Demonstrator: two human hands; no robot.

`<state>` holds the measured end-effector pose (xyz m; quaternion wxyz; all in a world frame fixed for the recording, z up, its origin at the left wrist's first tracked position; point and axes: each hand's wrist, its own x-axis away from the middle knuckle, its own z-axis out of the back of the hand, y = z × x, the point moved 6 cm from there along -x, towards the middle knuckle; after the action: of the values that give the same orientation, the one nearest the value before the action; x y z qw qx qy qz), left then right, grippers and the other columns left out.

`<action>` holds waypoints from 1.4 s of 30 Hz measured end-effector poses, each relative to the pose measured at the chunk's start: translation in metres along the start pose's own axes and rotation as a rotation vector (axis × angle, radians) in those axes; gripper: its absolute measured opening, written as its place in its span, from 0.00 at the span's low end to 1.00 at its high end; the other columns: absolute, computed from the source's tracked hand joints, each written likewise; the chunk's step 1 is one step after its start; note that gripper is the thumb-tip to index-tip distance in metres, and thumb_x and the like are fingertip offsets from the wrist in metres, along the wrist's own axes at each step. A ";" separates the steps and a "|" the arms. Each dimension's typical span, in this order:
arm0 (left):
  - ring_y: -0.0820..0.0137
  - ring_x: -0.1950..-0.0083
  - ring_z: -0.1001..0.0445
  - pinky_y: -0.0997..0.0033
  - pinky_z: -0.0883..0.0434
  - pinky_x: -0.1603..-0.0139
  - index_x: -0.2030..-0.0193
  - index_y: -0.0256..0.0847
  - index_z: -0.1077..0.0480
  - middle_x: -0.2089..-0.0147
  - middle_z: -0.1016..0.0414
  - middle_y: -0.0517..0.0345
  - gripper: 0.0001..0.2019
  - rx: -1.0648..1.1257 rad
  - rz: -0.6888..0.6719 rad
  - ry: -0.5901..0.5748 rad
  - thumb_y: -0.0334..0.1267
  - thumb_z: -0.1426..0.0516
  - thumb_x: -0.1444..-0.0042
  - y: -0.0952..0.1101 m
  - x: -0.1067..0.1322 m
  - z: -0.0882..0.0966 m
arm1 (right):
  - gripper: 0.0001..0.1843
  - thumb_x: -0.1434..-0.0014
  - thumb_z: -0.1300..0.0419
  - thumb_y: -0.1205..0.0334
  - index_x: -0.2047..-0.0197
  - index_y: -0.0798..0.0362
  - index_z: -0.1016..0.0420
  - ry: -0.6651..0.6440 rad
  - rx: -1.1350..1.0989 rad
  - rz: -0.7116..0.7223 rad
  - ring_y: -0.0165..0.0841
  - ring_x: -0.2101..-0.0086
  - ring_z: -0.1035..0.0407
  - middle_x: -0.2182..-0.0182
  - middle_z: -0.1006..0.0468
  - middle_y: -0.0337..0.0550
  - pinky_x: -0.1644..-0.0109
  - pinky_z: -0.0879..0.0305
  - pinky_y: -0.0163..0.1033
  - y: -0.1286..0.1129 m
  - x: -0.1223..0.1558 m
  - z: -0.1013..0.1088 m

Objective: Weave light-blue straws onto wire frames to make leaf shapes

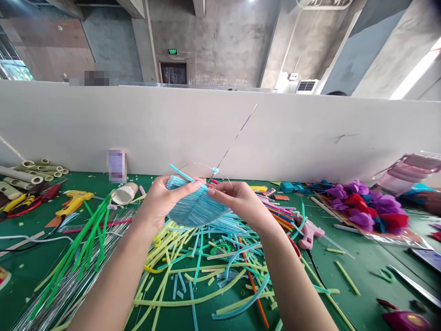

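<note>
Between my two hands is a blue ribbed leaf shape [196, 209] on a thin wire frame, raised above the table. My left hand [165, 195] is closed on its left edge, thumb lying over the front. A short light-blue strip [181, 172] sticks out past that thumb. The fingers of my right hand [237, 197] pinch the leaf's upper right edge. From behind the leaf a thin wire stem [238, 134] slants up to the right, with a small blue knot [215, 170] near its base. My fingertips partly hide the wire loop.
Loose yellow and blue strips [193, 302] cover the green table [131, 322]. Green strips and wires lie left, near a yellow glue gun [74, 202]. A pink glue gun [310, 233] and purple-red petals [365, 207] lie right. A white partition [179, 124] stands behind.
</note>
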<state>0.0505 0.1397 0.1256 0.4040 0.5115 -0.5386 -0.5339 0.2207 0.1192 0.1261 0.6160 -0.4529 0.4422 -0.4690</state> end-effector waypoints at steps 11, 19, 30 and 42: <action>0.67 0.74 0.25 0.70 0.30 0.71 0.72 0.43 0.21 0.75 0.21 0.59 0.10 -0.008 -0.061 0.074 0.44 0.29 0.59 0.000 -0.004 0.008 | 0.17 0.45 0.36 0.47 0.67 0.55 0.23 0.071 0.052 0.077 0.28 0.74 0.39 0.75 0.28 0.38 0.72 0.46 0.34 -0.008 0.004 0.008; 0.69 0.70 0.26 0.70 0.30 0.66 0.73 0.43 0.20 0.73 0.21 0.60 0.08 0.066 -0.151 0.088 0.42 0.29 0.58 0.006 -0.002 0.001 | 0.17 0.45 0.36 0.48 0.70 0.55 0.23 0.144 0.164 0.129 0.26 0.77 0.42 0.79 0.31 0.37 0.74 0.48 0.35 -0.015 0.007 0.016; 0.67 0.65 0.27 0.68 0.33 0.61 0.70 0.42 0.21 0.69 0.23 0.58 0.10 -0.125 -0.126 -0.010 0.46 0.32 0.53 0.004 -0.001 -0.005 | 0.14 0.47 0.32 0.53 0.63 0.54 0.20 -0.005 0.082 0.084 0.29 0.72 0.33 0.71 0.22 0.41 0.71 0.42 0.34 -0.011 0.009 0.001; 0.69 0.66 0.24 0.73 0.30 0.66 0.63 0.43 0.23 0.67 0.21 0.59 0.09 0.239 -0.071 -0.135 0.44 0.34 0.48 0.006 -0.002 -0.008 | 0.15 0.52 0.29 0.52 0.68 0.55 0.18 0.083 -0.010 -0.002 0.29 0.72 0.32 0.73 0.22 0.40 0.70 0.41 0.33 -0.008 0.007 0.008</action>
<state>0.0581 0.1395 0.1323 0.2840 0.5376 -0.6057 -0.5133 0.2286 0.1120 0.1350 0.5946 -0.4364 0.4691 -0.4857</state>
